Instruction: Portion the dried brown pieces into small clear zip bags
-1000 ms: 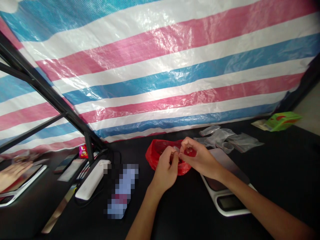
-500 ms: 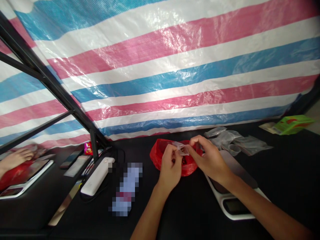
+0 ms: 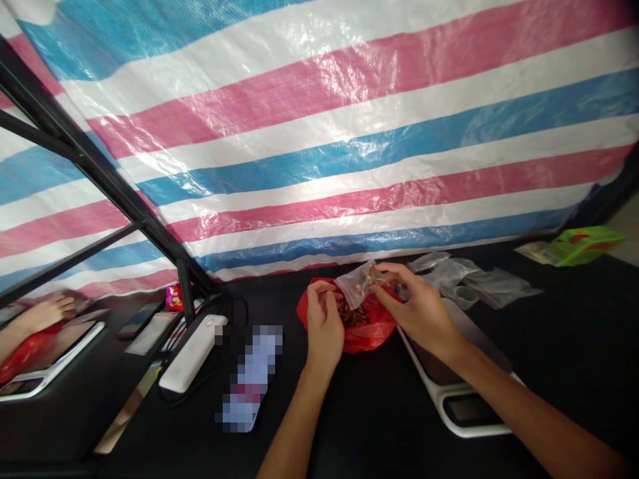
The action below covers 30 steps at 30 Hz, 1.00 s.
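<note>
My right hand [image 3: 422, 309] pinches the top of a small clear plastic bag [image 3: 355, 284] with brown bits inside and holds it above a red plastic bag [image 3: 372, 326] lying open on the black table. More brown bits show inside the red bag. My left hand [image 3: 323, 324] hovers just left of the small bag with its fingers curled together over the red bag's left rim. What the left fingers hold, if anything, is hidden.
A white kitchen scale [image 3: 462, 389] lies under my right forearm. Empty clear bags [image 3: 466, 276] and a small cup [image 3: 466, 297] lie behind it, a green packet [image 3: 582, 244] at far right. A white power strip [image 3: 192, 352] sits left. Another person's hand [image 3: 42, 314] works at the neighbouring place.
The small clear bag has been lifted and now hangs from my right hand alone. My left hand has let go of it and drawn back to the left.
</note>
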### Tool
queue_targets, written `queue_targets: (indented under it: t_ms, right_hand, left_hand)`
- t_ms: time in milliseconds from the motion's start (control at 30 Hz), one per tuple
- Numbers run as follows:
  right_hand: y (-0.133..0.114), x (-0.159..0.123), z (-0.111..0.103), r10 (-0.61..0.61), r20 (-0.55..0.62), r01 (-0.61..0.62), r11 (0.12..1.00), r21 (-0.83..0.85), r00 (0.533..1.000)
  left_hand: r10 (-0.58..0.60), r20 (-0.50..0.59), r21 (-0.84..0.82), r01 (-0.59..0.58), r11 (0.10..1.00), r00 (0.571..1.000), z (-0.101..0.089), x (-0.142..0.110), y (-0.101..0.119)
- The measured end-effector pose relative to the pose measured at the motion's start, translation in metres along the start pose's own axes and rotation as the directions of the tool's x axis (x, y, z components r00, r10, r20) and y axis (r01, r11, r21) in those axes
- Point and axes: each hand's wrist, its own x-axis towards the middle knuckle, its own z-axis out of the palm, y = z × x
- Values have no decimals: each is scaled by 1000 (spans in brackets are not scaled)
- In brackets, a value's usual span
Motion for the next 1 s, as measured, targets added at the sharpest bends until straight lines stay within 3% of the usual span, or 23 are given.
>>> queue_targets:
  t_ms: [67,133,200,300,667,1000]
  right_hand:
    - [0,1,-2,-64,-21,62,994,-88,998]
    - [-1,0,-3,-126,27,128,981,-143,992]
    - [-3,-1,-3,-166,77,176,971,-164,983]
    - [-7,-3,-3,-213,98,227,959,-170,972]
    - [-14,-1,-11,-351,45,354,926,-131,935]
    - [-18,-3,-12,-441,-15,438,894,-92,898]
  left_hand:
    - [112,1,123,-111,986,994,-1,-3,2]
    - [172,108,229,-192,954,979,-2,-5,3]
    - [176,220,303,-239,923,959,-2,-8,1]
    - [130,290,353,-233,906,948,-1,-9,-3]
    - [97,254,274,-168,947,962,-2,-5,-3]
    - [204,121,267,-230,936,971,-4,-5,0]
